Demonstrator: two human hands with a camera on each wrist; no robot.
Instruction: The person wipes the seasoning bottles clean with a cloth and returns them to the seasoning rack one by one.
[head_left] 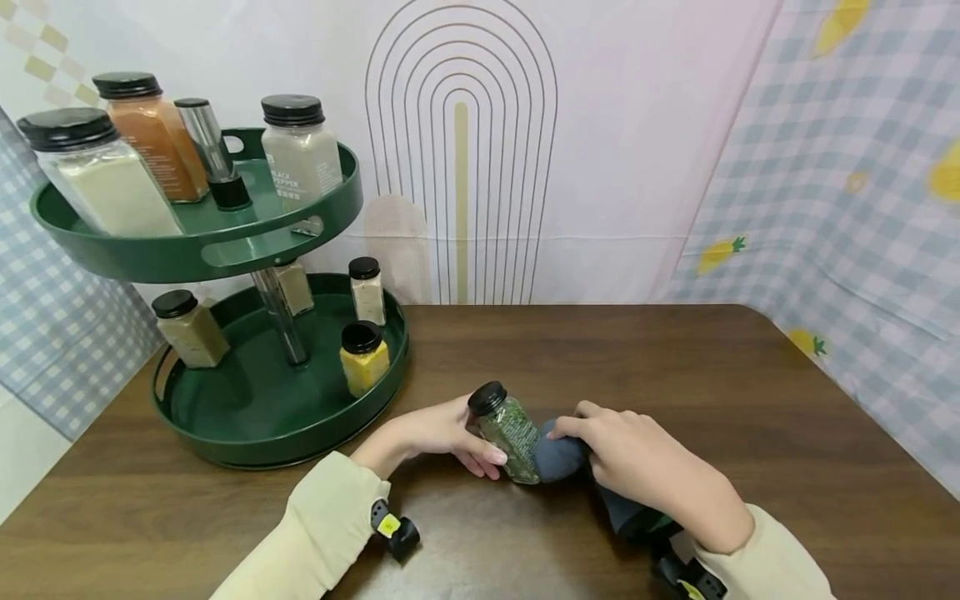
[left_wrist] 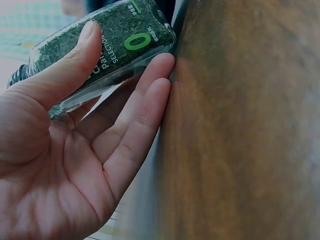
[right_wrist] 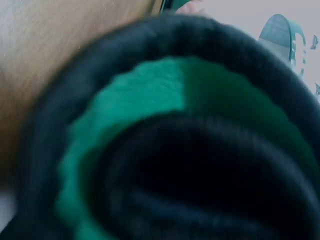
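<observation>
Tilted over the table, a clear jar of dried green herbs [head_left: 517, 437] with a black lid rests in my left hand [head_left: 442, 433]. In the left wrist view the thumb lies across the herb jar [left_wrist: 90, 47] and the fingers pass behind and below it. My right hand [head_left: 637, 454] grips a dark blue-grey cloth [head_left: 560, 454], whose bunched end touches the lower part of the jar. The right wrist view is filled by the rolled cloth [right_wrist: 200, 40], blurred, with a green inner layer; the right fingers are hidden there.
At left stands a two-tier green rotating tray [head_left: 240, 437]. Its upper tier carries large spice jars [head_left: 303, 158] and a metal grinder [head_left: 213, 154]. Small jars, including a yellow one [head_left: 364, 362], stand on the lower tier. The brown wooden table [head_left: 600, 350] meets a patterned cloth backdrop [head_left: 637, 167].
</observation>
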